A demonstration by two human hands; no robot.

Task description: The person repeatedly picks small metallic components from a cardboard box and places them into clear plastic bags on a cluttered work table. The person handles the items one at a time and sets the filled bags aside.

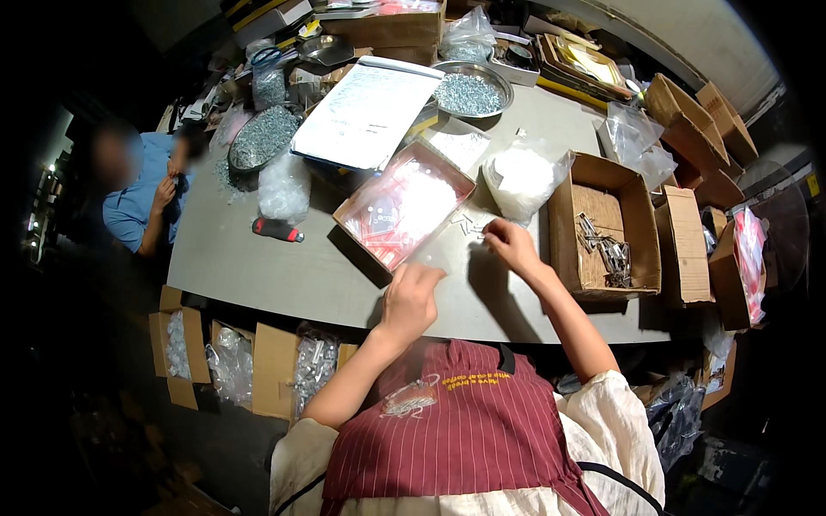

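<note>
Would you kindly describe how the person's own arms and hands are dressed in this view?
Both forearms are bare, and the left hand and right hand wear no gloves; no rings or watch are visible. Loose cream sleeves end near the elbows. Over them sits a dark red apron with thin pale pinstripes, a small printed emblem on the chest, and a dark strap at the neck.

The person wears a dark red apron (469,439) with thin pale vertical stripes and a small pale print on the chest – under it a loose cream shirt (615,421), sleeves ending well above each hand, forearms bare
</note>
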